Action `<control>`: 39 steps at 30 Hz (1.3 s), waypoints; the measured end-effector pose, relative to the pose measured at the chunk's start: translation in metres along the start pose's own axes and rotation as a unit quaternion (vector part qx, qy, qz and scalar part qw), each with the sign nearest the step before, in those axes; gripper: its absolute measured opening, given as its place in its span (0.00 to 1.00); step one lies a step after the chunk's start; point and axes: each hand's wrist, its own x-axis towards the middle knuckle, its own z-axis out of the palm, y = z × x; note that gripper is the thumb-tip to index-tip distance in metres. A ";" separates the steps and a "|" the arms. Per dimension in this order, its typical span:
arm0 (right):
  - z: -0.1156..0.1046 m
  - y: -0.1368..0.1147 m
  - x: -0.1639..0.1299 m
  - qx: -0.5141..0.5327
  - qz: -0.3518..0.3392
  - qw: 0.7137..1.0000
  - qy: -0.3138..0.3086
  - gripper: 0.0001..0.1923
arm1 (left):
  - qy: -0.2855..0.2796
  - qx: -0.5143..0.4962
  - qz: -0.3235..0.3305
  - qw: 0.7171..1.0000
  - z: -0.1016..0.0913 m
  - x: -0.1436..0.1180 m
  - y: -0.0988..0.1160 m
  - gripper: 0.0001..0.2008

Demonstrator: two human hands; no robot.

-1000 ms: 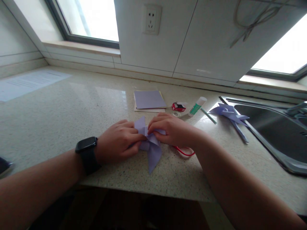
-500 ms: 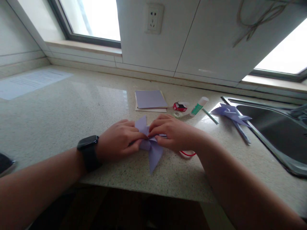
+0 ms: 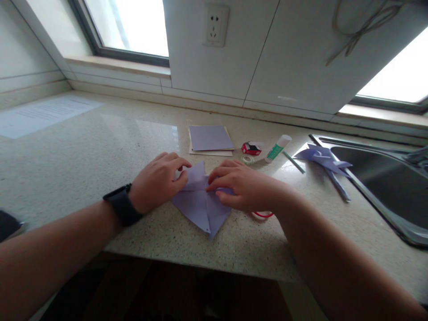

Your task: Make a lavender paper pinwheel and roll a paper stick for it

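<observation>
A light purple paper (image 3: pixel 195 207), creased and with cut slits, lies on the counter between my hands. My left hand (image 3: pixel 158 180) is at its upper left flap, thumb and index finger apart with a gap between them. My right hand (image 3: pixel 239 185) presses bent fingers down on the paper's right side, near the centre, hiding part of it. The lower left flap lies flat, with a small dark dot near its tip. Under my right wrist a red loop (image 3: pixel 263 215) shows, the rest of it hidden.
Behind my hands are a stack of square paper (image 3: pixel 212 138), a small red box (image 3: pixel 251 148), a tape roll (image 3: pixel 247 159), a glue stick (image 3: pixel 278 148) and a green stick (image 3: pixel 293 162). A purple paper pinwheel (image 3: pixel 321 158) lies beside the sink (image 3: pixel 377 178). A printed sheet (image 3: pixel 43 116) is far left.
My left hand has moved left and up, away from the paper's centre. The lower left flap, bent toward the centre before, is now spread flat. My right hand stays in place.
</observation>
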 end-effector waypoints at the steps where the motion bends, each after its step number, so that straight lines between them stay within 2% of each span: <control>1: 0.000 0.000 0.000 0.001 0.003 1.000 -0.001 0.16 | -0.003 0.012 -0.024 1.000 0.000 0.001 -0.001 0.16; 5: -0.001 -0.001 0.000 0.002 0.010 1.000 -0.008 0.19 | -0.042 0.016 -0.066 0.997 -0.009 0.003 -0.002 0.16; 8: -0.001 0.000 0.000 0.008 0.012 1.000 -0.020 0.22 | -0.094 -0.036 -0.103 0.990 -0.019 0.006 -0.004 0.15; 11: -0.003 0.002 -0.001 0.013 0.014 0.999 -0.031 0.25 | -0.139 -0.155 -0.143 0.968 -0.027 0.008 -0.010 0.16; 14: -0.004 0.003 -0.001 0.018 0.016 0.999 -0.041 0.28 | -0.158 -0.235 -0.173 0.943 -0.032 0.010 -0.013 0.17; 17: -0.005 0.003 -0.003 0.024 0.020 0.998 -0.052 0.30 | -0.161 -0.291 -0.169 0.928 -0.040 0.011 -0.012 0.18; 20: -0.006 0.002 -0.005 0.028 0.028 0.997 -0.066 0.31 | -0.209 -0.340 -0.167 0.901 -0.050 0.014 -0.014 0.20; 22: -0.007 0.002 -0.006 0.031 0.030 0.996 -0.075 0.33 | -0.238 -0.338 -0.150 0.898 -0.056 0.015 -0.019 0.19; 27: -0.008 0.004 -0.007 0.054 0.021 0.995 -0.079 0.33 | -0.262 -0.292 -0.063 0.918 -0.058 0.016 -0.029 0.15; 33: -0.009 0.007 -0.009 0.105 0.031 0.990 -0.084 0.34 | -0.225 -0.289 0.029 0.930 -0.054 0.016 -0.029 0.09; 39: -0.013 0.008 -0.014 0.136 0.080 0.983 -0.099 0.35 | -0.205 -0.223 0.064 0.951 -0.053 0.017 -0.025 0.11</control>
